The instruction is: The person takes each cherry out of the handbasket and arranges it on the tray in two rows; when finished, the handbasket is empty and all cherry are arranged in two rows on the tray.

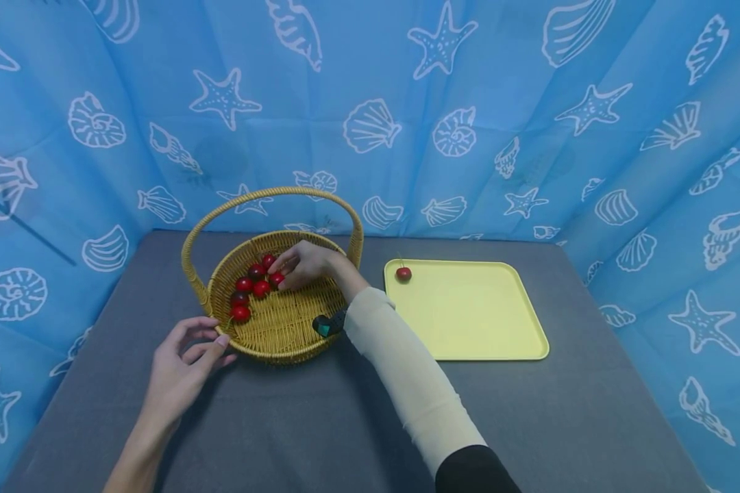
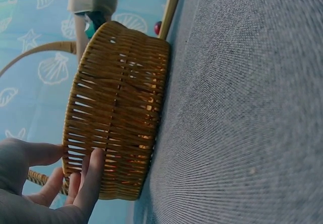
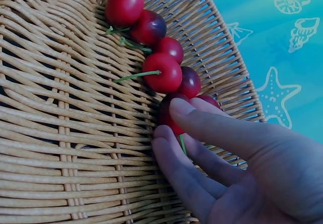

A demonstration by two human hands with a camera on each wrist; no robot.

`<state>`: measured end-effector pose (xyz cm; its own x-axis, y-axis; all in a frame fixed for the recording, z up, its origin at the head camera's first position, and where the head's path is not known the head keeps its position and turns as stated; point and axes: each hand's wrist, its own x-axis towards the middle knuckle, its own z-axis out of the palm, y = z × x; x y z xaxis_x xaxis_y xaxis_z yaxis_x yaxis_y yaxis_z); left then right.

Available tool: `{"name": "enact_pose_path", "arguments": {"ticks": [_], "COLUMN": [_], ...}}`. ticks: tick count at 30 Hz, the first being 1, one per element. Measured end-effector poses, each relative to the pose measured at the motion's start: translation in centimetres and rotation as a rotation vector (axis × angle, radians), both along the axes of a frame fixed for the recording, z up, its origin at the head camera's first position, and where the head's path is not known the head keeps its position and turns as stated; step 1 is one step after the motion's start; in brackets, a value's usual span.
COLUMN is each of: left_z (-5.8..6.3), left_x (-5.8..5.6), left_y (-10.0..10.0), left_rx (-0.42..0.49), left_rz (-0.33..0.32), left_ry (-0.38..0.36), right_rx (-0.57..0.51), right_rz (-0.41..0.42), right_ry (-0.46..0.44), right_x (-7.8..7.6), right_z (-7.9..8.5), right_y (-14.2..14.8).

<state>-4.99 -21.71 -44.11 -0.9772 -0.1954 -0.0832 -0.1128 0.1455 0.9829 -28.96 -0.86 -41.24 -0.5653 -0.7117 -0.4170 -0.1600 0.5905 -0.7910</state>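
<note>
A woven basket (image 1: 291, 325) with a tall arched handle stands at the left of the table. My left hand (image 1: 188, 359) grips its near left rim; in the left wrist view the thumb is at the edge and fingers lie against the woven outside. Reaching inside, my right hand (image 1: 308, 266) has thumb and fingertips around a dark red cherry (image 3: 167, 114) with a green stem, partly hidden by the thumb. Several other red cherries (image 3: 162, 73) lie in a curved row along the basket's left inner wall, some with green stems.
Right of the basket lies a pale yellow tray (image 1: 469, 308) with one cherry (image 1: 403, 274) at its far left corner. A grey cloth (image 1: 321, 418) covers the table. Blue curtains (image 1: 395, 82) printed with shells and starfish hang behind and at both sides.
</note>
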Motion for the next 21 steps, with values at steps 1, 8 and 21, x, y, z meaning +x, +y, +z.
{"name": "enact_pose_path", "arguments": {"ticks": [1,8,21], "left_z": [0.0,-0.1,-0.2], "left_x": [0.0,-0.1,-0.2], "left_y": [0.0,0.1,0.1], "left_rx": [-0.002,-0.038,-0.033], "left_rz": [0.002,0.012,0.012], "left_ry": [-0.005,-0.025,-0.016], "right_rx": [0.012,0.015,-0.077], "right_rz": [0.016,0.049,0.046], "right_ry": [0.025,0.059,-0.007], "right_x": [0.0,0.0,0.6], "right_z": [0.0,-0.1,1.4], "right_y": [0.0,0.0,0.2]}}
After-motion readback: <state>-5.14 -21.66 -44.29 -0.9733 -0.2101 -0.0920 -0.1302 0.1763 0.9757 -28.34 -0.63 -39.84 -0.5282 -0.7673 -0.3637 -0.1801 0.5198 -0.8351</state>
